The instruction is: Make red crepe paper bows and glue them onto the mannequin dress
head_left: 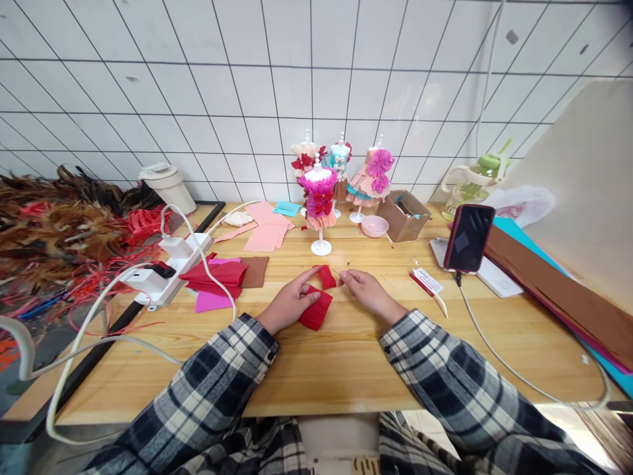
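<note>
My left hand (289, 303) grips a folded piece of red crepe paper (315, 309), its thumb on top and its index finger stretched toward a smaller red piece (327, 277). That smaller piece lies between both hands, just above the first. My right hand (366, 291) is closed in a pinch beside the small red piece. A thin line shows at its fingertips, too fine to name. Behind the hands stands a small dress form (320, 198) in a magenta, red and peach paper dress, on a white base.
Red, magenta and brown paper (254, 272) lies left, beside a power strip (182, 267) with looping white cables. Pink sheets (267, 227), more dress forms, a pink bowl (374, 226) and a cardboard box (406, 218) stand behind. Right are a glue tube (428, 282) and a propped phone (469, 237).
</note>
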The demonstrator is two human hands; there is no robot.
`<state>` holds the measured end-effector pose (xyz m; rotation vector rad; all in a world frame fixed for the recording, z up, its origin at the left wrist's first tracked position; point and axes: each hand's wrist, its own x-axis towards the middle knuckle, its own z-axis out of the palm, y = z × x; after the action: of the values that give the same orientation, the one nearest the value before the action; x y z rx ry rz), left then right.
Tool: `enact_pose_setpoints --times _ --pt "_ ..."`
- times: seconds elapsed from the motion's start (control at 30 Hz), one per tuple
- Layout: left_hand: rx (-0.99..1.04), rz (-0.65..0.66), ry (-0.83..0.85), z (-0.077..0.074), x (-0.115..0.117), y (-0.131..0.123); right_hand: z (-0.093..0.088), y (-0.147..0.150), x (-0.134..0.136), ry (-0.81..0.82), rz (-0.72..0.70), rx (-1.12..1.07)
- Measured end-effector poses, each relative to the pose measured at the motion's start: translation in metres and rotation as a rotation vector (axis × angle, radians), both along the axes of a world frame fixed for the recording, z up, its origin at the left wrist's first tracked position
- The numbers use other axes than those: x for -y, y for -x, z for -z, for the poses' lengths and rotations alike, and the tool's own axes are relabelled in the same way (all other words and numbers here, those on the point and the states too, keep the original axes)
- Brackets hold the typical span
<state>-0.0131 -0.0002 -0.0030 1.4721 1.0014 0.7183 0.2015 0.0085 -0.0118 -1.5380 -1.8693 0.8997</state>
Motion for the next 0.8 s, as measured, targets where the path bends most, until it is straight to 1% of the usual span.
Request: enact_pose_setpoints --times 0.1,0.13,0.17,0.2,0.27,0.33,0.37,0.4,0.43,0.5,0.57,0.63,0.7,0.8 --pt "0.013 -0.092 -0.001 -0.004 0.001 -0.001 -0.002 -0.004 0.002 -0.096 0.103 0.169" --pt "0.019 -0.113 0.002 -0.005 0.001 -0.001 -0.003 -0.004 0.003 -0.148 0.116 0.191" --pt "0.026 -0.125 0.005 -0.007 0.001 -0.001 -0.004 -0.002 0.004 -0.206 0.098 0.191" --pt "0.036 -0.132 0.006 -0.008 0.002 -0.001 -0.004 0.001 0.005 -0.264 0.05 0.175" --pt "0.059 -0.155 -0.003 -0.009 0.002 -0.001 -0.004 0.006 0.007 -0.33 -0.113 0.145" --pt "0.055 -0.199 -0.025 -0.01 0.001 0.0 -0.002 0.008 0.007 -0.318 -0.26 0.185" --pt "0.04 -0.225 -0.039 -0.009 0.001 0.0 0.0 0.007 0.006 -0.297 -0.276 0.235" --pt "0.02 -0.249 -0.052 -0.009 0.0 0.001 0.001 0.005 0.005 -0.278 -0.252 0.3" --pt "0.0 -0.269 -0.063 -0.008 -0.001 0.002 0.002 0.001 0.004 -0.267 -0.196 0.37" --pt "-0.028 -0.301 -0.077 -0.007 -0.002 0.004 0.002 -0.008 0.0 -0.279 -0.045 0.487" --pt "-0.017 -0.33 -0.073 -0.005 -0.004 0.005 0.0 -0.014 -0.003 -0.32 0.052 0.533" --pt "0.043 -0.359 -0.047 -0.004 -0.004 0.004 -0.004 -0.016 -0.003 -0.327 0.081 0.521" --pt "0.141 -0.37 0.026 -0.004 -0.004 0.004 -0.006 -0.013 -0.001 -0.262 0.065 0.503" --pt "0.239 -0.337 0.13 -0.005 -0.004 0.003 -0.005 -0.006 0.003 -0.194 0.07 0.535"
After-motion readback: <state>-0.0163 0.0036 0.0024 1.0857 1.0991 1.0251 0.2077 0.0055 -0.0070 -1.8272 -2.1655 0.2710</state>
